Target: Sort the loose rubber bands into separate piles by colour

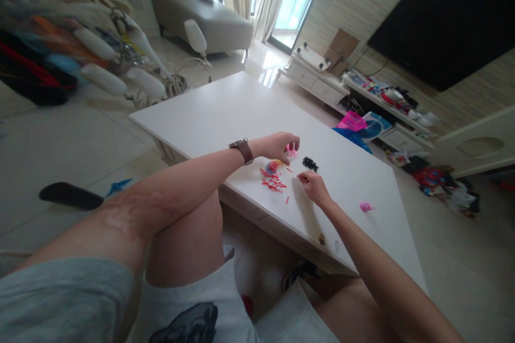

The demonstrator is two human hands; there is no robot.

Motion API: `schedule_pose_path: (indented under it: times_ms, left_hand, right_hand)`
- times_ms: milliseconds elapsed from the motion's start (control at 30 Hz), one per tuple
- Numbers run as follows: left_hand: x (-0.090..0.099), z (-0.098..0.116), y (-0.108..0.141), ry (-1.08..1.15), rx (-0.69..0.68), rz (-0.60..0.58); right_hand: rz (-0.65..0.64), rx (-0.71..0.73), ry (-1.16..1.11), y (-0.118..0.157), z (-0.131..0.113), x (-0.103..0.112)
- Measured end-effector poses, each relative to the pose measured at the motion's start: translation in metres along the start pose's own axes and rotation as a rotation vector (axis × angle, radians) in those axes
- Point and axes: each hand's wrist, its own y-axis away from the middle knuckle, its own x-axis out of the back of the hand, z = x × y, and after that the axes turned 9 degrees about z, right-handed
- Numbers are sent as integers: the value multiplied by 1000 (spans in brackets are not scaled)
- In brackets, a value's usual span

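Observation:
My left hand (284, 147), with a brown-strapped watch (242, 151) on its wrist, arches over the white table. Its thumb and fingers are curved but apart, right at a small pink pile (292, 154) that they partly hide. Beside and below it lie a multicoloured bunch (274, 166) and a scatter of small red pieces (273, 182), too small to identify. My right hand (315, 187) is closed in a pinch just in front of a pile of small black pieces (310, 164). Whatever is between its fingertips is too small to make out.
The white table (241, 102) carries a pink object (366, 207) at right and a small brown-yellow item (322, 239) near the front edge. A lamp with white shades (105, 80) stands left. Beyond are a grey bench (201, 16), a cabinet (311, 77) and a pink basket (352, 121).

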Motion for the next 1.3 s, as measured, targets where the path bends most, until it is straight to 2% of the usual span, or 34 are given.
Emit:
schedule_pose_path:
  times_ms: [100,167,300,433,533,633,700,833,967,1067,1167,1300]
  left_hand:
    - [-1,0,-1,44,23,0]
    - [-3,1,-1,54,33,0]
    - [-6,3,-1,82,31,4]
    - [-6,4,-1,88,21,26]
    - [-3,3,-1,86,33,35]
    - [1,0,-1,84,53,51]
    - [5,-2,-1,85,60,74]
    - [17,-8,-1,101,57,101]
    - [28,-14,0,68,78,133]
    - [32,-20,0,38,102,158]
    - [34,-25,0,28,113,187]
    - [37,-28,0,41,117,204]
  right_hand:
    - [273,-57,-178,-16,-31,20]
    - [340,-47,-297,-25,-55,30]
    - [316,-3,-322,-37,-95,32]
    - [261,90,-214,-40,-111,25]
    - [328,103,-189,-42,-103,26]
    - [366,13,-187,-45,-77,22]
    - [295,-52,-131,-45,-54,13]
    - [68,-166,2,-37,-12,-18]
    - [83,-158,23,-29,9,-45]
    - [111,-135,8,-28,8,-53]
    - [84,-42,-40,-29,-6,-52]
    - [-76,165,-101,-29,-38,-48]
